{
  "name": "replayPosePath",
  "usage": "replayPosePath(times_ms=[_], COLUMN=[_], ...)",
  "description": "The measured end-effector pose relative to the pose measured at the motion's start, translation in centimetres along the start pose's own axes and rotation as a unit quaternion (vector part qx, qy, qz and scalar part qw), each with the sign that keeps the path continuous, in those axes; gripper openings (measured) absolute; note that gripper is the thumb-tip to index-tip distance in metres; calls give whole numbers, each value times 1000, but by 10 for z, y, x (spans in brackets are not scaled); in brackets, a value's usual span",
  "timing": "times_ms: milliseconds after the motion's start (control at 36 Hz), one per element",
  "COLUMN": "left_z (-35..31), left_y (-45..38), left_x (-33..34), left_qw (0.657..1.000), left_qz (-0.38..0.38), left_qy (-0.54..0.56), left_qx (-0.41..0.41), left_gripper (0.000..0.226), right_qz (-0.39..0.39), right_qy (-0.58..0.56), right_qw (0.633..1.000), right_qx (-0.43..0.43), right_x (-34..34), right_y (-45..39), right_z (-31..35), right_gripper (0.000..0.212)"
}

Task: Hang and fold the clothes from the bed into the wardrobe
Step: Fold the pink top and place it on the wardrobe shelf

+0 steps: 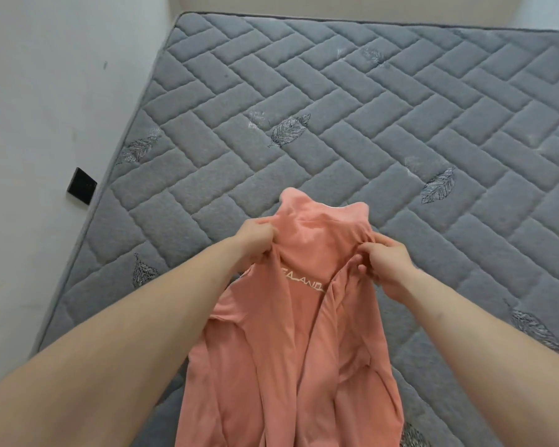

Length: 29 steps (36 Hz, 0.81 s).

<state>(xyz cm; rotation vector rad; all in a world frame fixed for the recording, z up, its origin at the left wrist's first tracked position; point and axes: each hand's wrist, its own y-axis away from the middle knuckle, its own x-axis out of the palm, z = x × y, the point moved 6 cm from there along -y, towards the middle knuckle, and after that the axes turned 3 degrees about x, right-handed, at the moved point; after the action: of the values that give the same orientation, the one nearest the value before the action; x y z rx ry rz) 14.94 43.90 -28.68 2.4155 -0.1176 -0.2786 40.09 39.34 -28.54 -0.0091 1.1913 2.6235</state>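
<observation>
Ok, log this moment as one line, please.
stage: handling garment | left hand: grips pink shirt | right hand: grips shirt | shirt: held over grey mattress | wardrobe: unseen

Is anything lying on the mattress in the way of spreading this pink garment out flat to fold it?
Nothing visible does. The pink garment hangs bunched from the left hand and right hand, whose fingers pinch it near the top. The grey mattress beyond shows only its quilting. The wardrobe is out of view.
</observation>
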Motion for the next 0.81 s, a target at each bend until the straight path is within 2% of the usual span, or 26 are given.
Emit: replayPosePath(times_ms=[111, 222, 333, 389, 417, 500, 556, 694, 806], left_z=[-4, -10, -11, -10, -9, -1, 4, 3, -4], left_y=[13, 26, 38, 40, 40, 37, 34, 30, 21], left_x=[-5, 4, 17, 23, 26, 27, 25, 23, 11], left_qw=[999, 997, 987, 988, 990, 997, 997, 997, 995], left_qz=[7, 43, 87, 86, 84, 43, 20, -8, -75], left_qy=[26, 56, 128, 118, 101, 36, -21, -62, -63], left_qx=[22, -9, -45, -43, -44, -61, -69, -44, -4], left_gripper=[48, 37, 15, 8, 13, 39, 49, 17, 12], right_qz=[13, 41, 57, 72, 82, 102, 99, 75, 35], right_qy=[-10, -40, -63, -52, -41, -4, -6, -3, 21], right_qw=[1000, 998, 996, 996, 995, 995, 995, 997, 999], right_qx=[-1, 11, 27, 28, 25, 9, 7, -2, -30], right_x=[-3, 2, 6, 6, 7, 7, 5, -3, -12], right_y=[11, 25, 37, 41, 43, 46, 45, 38, 32], right_z=[1, 4, 6, 6, 7, 7, 4, -3, -1], right_gripper=[32, 29, 18, 10, 8, 20, 18, 6, 11])
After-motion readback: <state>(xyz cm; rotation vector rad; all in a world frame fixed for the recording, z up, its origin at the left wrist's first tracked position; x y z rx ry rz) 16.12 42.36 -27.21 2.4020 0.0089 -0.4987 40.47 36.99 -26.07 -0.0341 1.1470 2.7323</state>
